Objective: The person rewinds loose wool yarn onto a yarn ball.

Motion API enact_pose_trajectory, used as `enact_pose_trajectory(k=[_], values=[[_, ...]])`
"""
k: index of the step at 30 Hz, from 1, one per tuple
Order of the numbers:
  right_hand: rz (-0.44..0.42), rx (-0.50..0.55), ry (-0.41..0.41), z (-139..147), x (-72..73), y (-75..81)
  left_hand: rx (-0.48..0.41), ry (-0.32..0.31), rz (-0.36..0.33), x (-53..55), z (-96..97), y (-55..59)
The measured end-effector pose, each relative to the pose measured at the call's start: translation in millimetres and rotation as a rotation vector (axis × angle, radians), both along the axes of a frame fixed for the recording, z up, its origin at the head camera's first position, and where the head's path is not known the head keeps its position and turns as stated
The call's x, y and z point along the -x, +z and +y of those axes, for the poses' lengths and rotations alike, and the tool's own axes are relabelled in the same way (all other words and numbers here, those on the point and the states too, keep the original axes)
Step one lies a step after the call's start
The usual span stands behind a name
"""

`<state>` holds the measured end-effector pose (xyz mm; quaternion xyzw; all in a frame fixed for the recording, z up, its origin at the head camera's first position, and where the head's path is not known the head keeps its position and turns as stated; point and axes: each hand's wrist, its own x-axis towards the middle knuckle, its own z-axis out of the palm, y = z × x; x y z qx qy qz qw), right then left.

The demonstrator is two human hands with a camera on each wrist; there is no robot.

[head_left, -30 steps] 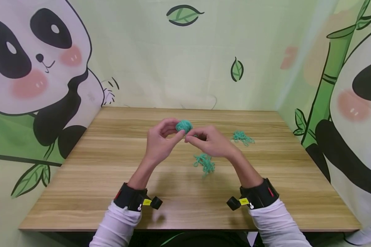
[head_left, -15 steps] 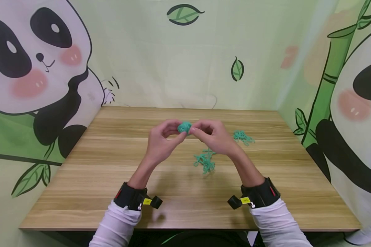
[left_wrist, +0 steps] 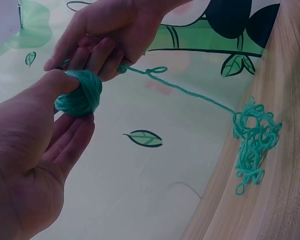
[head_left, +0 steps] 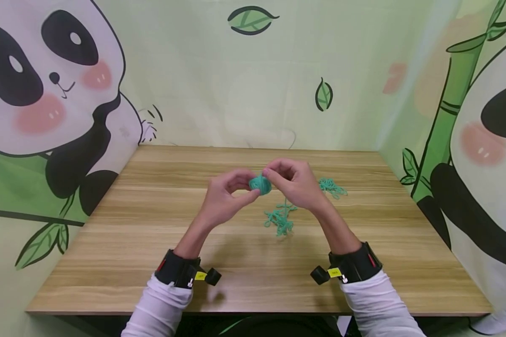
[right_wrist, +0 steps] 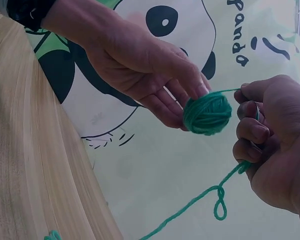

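A small ball of teal yarn point(head_left: 260, 185) is pinched between the thumb and fingers of my left hand point(head_left: 224, 197), above the table. My right hand point(head_left: 296, 183) holds the yarn strand close to the ball's right side, fingers curled round it. In the right wrist view a short taut length runs from the ball point(right_wrist: 208, 114) to the right thumb and forefinger. Below that hand the strand point(right_wrist: 190, 203) hangs with a small loop in it. The left wrist view shows it leading down to a loose yarn heap point(left_wrist: 255, 145) on the table.
The wooden table point(head_left: 160, 262) has a tangled yarn heap point(head_left: 280, 221) in front of the hands. A second small heap of teal yarn point(head_left: 331, 186) lies farther right. Behind the table's far edge hangs a panda-printed backdrop point(head_left: 194, 84).
The ball and left hand have shifted slightly right and towards me. My right hand has moved up and right, now at the ball's upper right. A strand has lifted from the front heap.
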<state>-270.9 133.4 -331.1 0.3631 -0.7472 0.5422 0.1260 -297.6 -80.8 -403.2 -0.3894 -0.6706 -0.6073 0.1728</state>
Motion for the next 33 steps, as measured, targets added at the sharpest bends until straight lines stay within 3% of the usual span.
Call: enact_pose_trajectory(k=[6,12,18,33], values=[[0.010,-0.018,-0.011,7.4,23.5,-21.8,-0.003,-0.080,-0.018,-4.7,1.3,3.6],[-0.020,-0.019,-0.025,7.0,26.5,-24.5,-0.013,-0.125,-0.018,-21.4,3.2,21.5],[-0.057,-0.042,-0.055,6.2,31.1,-29.1,-0.015,-0.136,-0.027,-28.9,3.3,30.0],[-0.105,-0.039,-0.042,13.4,47.1,-48.3,-0.033,-0.117,-0.012,-29.9,3.4,32.5]])
